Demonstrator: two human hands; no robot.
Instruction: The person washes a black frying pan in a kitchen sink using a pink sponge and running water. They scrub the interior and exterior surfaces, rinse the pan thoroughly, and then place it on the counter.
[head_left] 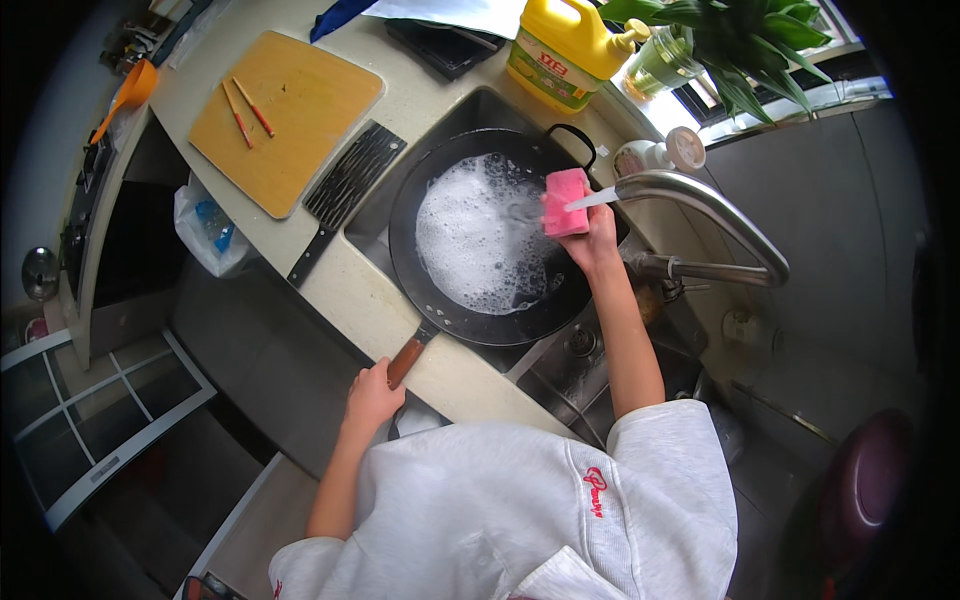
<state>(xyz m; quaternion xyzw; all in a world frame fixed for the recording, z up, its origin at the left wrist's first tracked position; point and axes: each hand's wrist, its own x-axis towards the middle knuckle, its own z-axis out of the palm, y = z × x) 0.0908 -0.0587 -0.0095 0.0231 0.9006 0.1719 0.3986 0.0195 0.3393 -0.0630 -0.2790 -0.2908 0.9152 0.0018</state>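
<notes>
A large black wok (420, 290) rests over the sink (372, 228), with white suds (475, 235) spread over the water inside it. My left hand (377, 392) is closed round the wok's brown wooden handle (408, 360). At the wok's right side, my right hand (597, 235) grips a pink sponge (566, 195). Water runs from the metal faucet (740, 225) onto the sponge, right under the spout. The fingers of my right hand are partly hidden behind the sponge.
Left of the sink lie a black cleaver (355, 178) and a wooden cutting board (285, 110) with two chopsticks (250, 110). Behind the wok stand a yellow detergent jug (565, 55) and a potted plant (745, 45). A plastic bag (210, 230) hangs at the counter's edge.
</notes>
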